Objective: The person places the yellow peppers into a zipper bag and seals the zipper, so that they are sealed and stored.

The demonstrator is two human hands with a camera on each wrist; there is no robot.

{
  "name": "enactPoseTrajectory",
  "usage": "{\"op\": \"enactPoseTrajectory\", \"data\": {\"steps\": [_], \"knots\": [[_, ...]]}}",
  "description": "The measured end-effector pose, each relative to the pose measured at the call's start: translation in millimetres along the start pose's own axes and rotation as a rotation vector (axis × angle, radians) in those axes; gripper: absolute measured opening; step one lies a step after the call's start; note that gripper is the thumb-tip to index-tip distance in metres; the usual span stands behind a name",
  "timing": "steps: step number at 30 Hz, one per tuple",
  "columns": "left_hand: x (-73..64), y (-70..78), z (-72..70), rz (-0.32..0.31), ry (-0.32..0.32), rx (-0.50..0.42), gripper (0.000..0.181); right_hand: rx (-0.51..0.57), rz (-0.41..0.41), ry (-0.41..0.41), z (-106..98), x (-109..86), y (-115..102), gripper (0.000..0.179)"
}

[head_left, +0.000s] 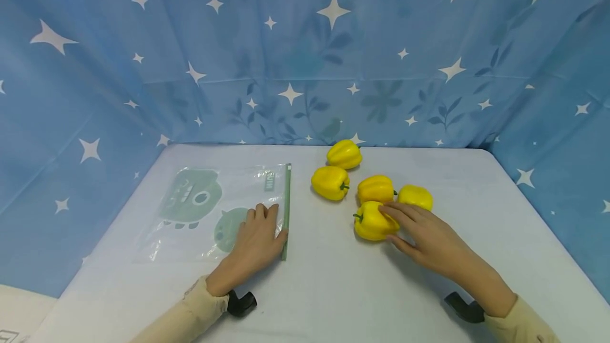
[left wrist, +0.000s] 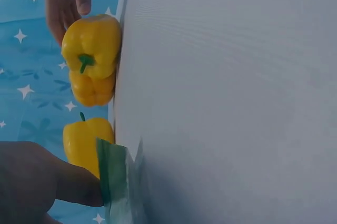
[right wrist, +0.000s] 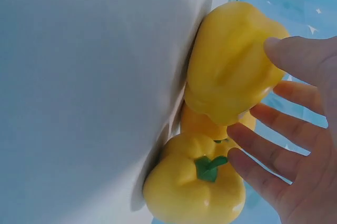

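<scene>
Right fingers (right wrist: 266, 149) lie beside 1 yellow pepper (right wrist: 231, 61), apparently touching.

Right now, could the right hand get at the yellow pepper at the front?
Probably yes: the right hand is right at the front pepper, its fingers spread, and nothing seems to stand between them.

Bag (head_left: 216, 200) left, five peppers (head_left: 375, 189) right — all on the table (head_left: 324, 279).

Glossy, smooth-skinned peppers (head_left: 330, 182) catch the light between the far and right edges of a smooth, matt surface (head_left: 324, 290) — shiny, transparent plastic forms a bag (head_left: 214, 213) toward its left edge; cloth curtain (head_left: 305, 41) hangs beyond.
</scene>
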State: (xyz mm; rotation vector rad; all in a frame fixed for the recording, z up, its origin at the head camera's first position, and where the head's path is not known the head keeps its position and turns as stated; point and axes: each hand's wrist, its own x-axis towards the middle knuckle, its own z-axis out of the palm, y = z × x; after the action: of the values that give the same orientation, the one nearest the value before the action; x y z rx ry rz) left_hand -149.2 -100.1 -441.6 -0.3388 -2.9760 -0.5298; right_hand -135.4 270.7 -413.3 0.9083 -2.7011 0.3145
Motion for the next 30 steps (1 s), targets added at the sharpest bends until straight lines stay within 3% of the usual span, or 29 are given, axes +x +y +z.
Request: {"op": "enactPoseTrajectory", "data": {"steps": [9, 14, 19, 24, 30], "knots": [[-2.5, -4.3, -3.6, 0.052, 0.035, -0.118, 0.045, 0.037, -0.072, 0.029, 3.7, 5.1, -1.9, 0.070], [-5.9, -4.7, -4.0, 0.114, 0.063, -0.106, 0.031, 0.081, -0.099, 0.035, 7.1, 7.5, -5.9, 0.074], [-11.4, -3.6, -6.3, 0.125, 0.102, -0.099, 0.020, 0.090, -0.117, 0.048, 9.3, 9.8, -9.7, 0.077], [-15.1, -3.7, -8.4, 0.138, 0.137, -0.095, 0.017, 0.092, -0.086, 0.040, 12.0, 10.3, -12.2, 0.080], [-18.1, -3.2, -10.5, 0.146, 0.148, -0.098, 0.006, 0.185, -0.021, 0.010, 15.8, 12.2, -17.9, 0.075]]}}
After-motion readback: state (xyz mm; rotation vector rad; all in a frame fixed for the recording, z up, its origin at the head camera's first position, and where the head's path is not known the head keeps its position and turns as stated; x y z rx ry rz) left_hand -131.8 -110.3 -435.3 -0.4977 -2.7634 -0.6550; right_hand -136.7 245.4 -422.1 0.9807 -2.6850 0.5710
